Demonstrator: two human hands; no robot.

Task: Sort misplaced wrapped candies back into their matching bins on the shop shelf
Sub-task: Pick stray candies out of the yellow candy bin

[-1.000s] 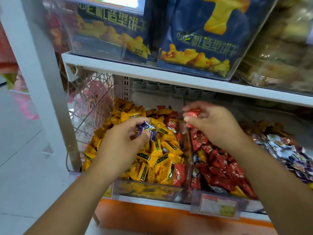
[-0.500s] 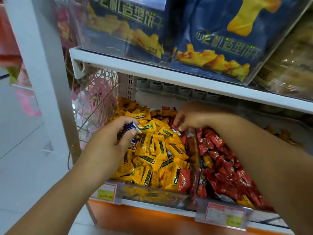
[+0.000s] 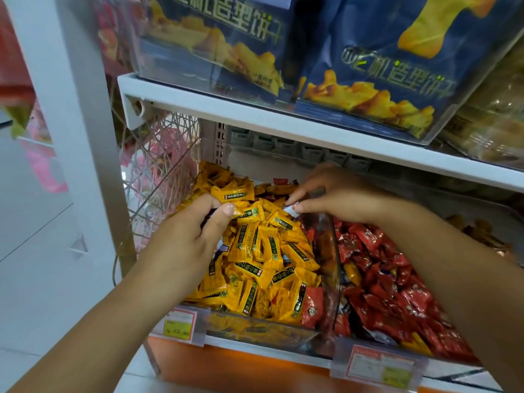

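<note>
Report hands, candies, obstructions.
Left hand grips dark candy, mostly hidden. Right hand pinches white candy over yellow bin. Red candy stray in bin front. Nothing blocking.

Shop shelf (image 3: 85, 137), white. Upper board (image 3: 255, 117): two clear display boxes (image 3: 175, 72) side by side, each fronted by a blue biscuit bag (image 3: 382, 66); a further clear box of pale brown packets (image 3: 496, 123) at the right. Lower board (image 3: 255, 348): left clear bin (image 3: 255, 330) heaped with yellow wrapped candies (image 3: 269, 251) (one red piece (image 3: 312, 304) lies at its front right corner), and just beside it a second clear bin (image 3: 448, 361) filled with red wrapped candies (image 3: 382, 279). Two price tags (image 3: 178, 321) hang on the front edge.
</note>
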